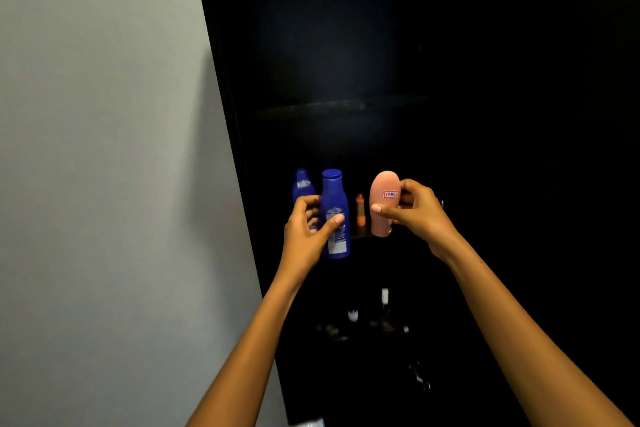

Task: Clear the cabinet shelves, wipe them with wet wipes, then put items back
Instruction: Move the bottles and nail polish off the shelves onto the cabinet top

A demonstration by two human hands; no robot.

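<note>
A dark cabinet (346, 107) stands open in front of me, its shelves barely lit. My left hand (306, 229) grips a tall blue lotion bottle (334, 204) held upright at the middle shelf. Behind it stands a second blue bottle (302, 184), partly hidden by my fingers. My right hand (417, 210) holds a pink bottle (382, 199) upside down, with a small red-and-white label facing me. Between the two held bottles stands a small orange bottle (360, 210) on the shelf.
A pale wall (104, 149) fills the left side, flush with the cabinet's edge. On a lower shelf sit several small dim items, among them a white-capped bottle (384, 296). The upper shelf looks bare in the dark.
</note>
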